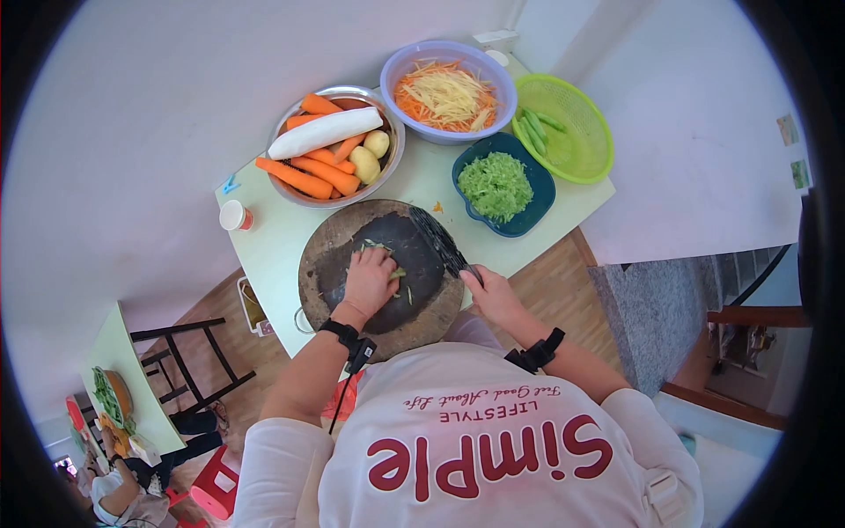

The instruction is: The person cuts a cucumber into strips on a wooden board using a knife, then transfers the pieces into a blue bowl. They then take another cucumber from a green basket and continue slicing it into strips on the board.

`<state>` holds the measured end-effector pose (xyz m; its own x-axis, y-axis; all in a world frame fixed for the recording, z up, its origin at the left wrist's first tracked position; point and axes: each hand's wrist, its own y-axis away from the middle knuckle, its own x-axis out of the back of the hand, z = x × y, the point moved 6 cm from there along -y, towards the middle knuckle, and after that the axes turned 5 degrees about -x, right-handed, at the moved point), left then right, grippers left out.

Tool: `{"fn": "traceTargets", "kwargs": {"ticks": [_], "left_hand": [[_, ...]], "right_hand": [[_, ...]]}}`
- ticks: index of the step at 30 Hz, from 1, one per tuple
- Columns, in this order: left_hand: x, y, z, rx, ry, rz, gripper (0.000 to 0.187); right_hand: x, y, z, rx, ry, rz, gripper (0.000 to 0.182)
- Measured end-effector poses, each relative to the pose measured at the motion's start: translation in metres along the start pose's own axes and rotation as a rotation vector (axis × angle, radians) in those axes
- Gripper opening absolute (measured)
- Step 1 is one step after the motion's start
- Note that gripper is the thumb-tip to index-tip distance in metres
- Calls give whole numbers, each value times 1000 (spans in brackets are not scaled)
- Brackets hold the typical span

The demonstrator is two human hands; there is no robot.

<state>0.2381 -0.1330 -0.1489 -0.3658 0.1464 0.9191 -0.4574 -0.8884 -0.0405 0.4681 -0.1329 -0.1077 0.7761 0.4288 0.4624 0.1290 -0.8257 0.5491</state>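
Note:
My left hand (371,280) is on the round wooden chopping board (319,255), its fingers curled over some green vegetable shreds (398,273). A few thin green strips lie loose around the fingers on the dark, wet middle of the board. In my right hand (493,295) is the handle of a kitchen knife (433,238). Its dark, patterned blade rests along the board's right side, pointing away from me and apart from my left hand.
Behind the board stand a metal bowl (398,158) of carrots, white radish and potatoes, a purple basin (387,75) of shreds, a teal basin (541,207) of green shreds and a green basket (598,150). A paper cup (234,216) stands left. Another person (123,488) sits lower left.

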Motion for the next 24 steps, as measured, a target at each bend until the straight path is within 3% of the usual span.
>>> {"fn": "traceTargets", "kwargs": {"ticks": [1,2,4,7,13,19,24], "left_hand": [[2,0,-8,129,-4,35,36],[3,0,-8,129,-4,36,36],[28,-2,-4,168,-38,265,51],[19,0,-21,297,-16,243,59],[-1,19,-24,268,142,261,64],[6,30,-5,419,246,313,55],[-1,49,-11,367,318,429,41]], "right_hand": [[-1,0,-2,3,14,-12,42],[-2,1,-3,5,29,-23,42],[-4,1,-6,29,36,-30,43],[-10,0,-11,41,76,-59,44],[-25,-2,-16,158,202,-91,44],[-44,-3,-28,265,253,-130,41],[-52,-3,-40,340,266,-72,40]]}}
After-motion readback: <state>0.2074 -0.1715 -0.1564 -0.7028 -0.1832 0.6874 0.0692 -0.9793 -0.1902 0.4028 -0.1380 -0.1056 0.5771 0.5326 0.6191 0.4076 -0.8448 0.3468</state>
